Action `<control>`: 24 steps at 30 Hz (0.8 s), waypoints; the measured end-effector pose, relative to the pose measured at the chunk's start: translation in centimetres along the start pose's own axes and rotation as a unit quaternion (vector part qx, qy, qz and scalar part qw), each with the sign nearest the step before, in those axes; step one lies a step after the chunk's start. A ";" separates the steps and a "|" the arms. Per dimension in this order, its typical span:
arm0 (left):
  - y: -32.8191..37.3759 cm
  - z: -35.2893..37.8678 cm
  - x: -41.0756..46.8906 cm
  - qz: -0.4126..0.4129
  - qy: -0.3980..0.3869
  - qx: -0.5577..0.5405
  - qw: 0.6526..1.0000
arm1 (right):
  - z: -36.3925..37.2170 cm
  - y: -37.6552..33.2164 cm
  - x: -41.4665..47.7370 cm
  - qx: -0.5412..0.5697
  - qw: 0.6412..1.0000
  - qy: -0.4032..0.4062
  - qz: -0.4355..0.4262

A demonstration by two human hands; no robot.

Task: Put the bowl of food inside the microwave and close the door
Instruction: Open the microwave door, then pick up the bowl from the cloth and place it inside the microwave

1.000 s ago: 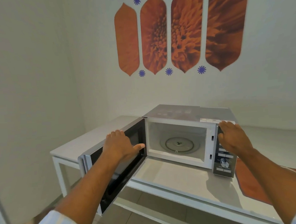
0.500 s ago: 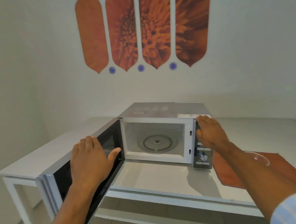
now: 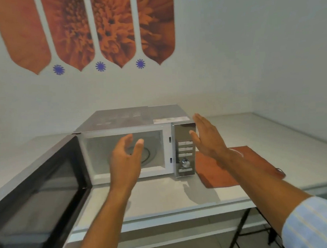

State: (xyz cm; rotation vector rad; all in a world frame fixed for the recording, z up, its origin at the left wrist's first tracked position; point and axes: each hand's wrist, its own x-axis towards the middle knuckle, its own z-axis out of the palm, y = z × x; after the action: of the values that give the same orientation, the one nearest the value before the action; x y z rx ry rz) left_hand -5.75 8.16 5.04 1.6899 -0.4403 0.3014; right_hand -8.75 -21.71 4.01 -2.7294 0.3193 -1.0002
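Observation:
A silver microwave (image 3: 131, 117) stands on the white table (image 3: 163, 196), its cavity lit and its glass turntable (image 3: 151, 153) bare. Its black-framed door (image 3: 38, 189) hangs wide open to the left. My left hand (image 3: 125, 160) hovers in front of the cavity, fingers curled apart, holding nothing. My right hand (image 3: 207, 138) is flat and open beside the control panel (image 3: 185, 151), not touching it. A clear bowl rim (image 3: 239, 152) shows faintly behind my right wrist on the orange mat (image 3: 257, 162); its contents are hidden.
The open door juts past the table's front edge at the left. Walls close in behind and to the right, the back one bearing orange flower panels (image 3: 113, 31). Black table legs (image 3: 240, 228) show below on the right.
My left hand let go of the door and moved right, in front of the cavity. My right hand lifted off the microwave's top corner. The view shifted right.

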 end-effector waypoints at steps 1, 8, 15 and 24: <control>0.4 2.0 -0.1 -0.003 -0.006 -0.043 0.999 | -0.2 1.0 -0.1 0.008 1.000 0.004 0.015; 2.0 17.1 -1.1 -0.059 -0.065 -0.183 0.979 | -1.5 8.9 -0.4 0.038 0.994 0.011 0.103; 0.5 27.5 0.6 -0.086 -0.116 -0.186 0.972 | 0.4 16.4 -1.2 0.067 0.985 0.006 0.159; -5.5 37.8 1.4 -0.261 -0.136 -0.194 0.936 | 4.4 23.0 -3.6 0.192 0.933 0.003 0.303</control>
State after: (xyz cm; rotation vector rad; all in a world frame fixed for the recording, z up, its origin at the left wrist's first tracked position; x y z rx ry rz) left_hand -3.87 -28.55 -5.51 1.3960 -0.2163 -0.3944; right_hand -11.49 -42.11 -7.75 -2.0690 0.8097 -0.7862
